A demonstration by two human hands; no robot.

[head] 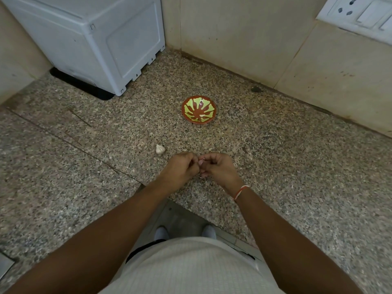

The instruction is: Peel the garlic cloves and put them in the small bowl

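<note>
While the small bowl point(198, 110) waits empty, we peel.
Left hand point(180, 168) and right hand point(218, 168) pinch one garlic clove point(200, 163) between curled fingertips; garlic bulb point(160, 149) sits nearby.

A small garlic clove point(200, 162), pale and mostly hidden, sits pinched between the fingers point(192, 160). A white garlic bulb point(160, 149) lies just left of them. The small bowl point(199, 109), red-brown with yellow-green petals, stands upright beyond.

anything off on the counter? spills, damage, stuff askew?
Nothing stands out. The small bowl sits upright and empty, the garlic bulb lies on the counter, and the left hand and right hand pinch a clove between them.
</note>
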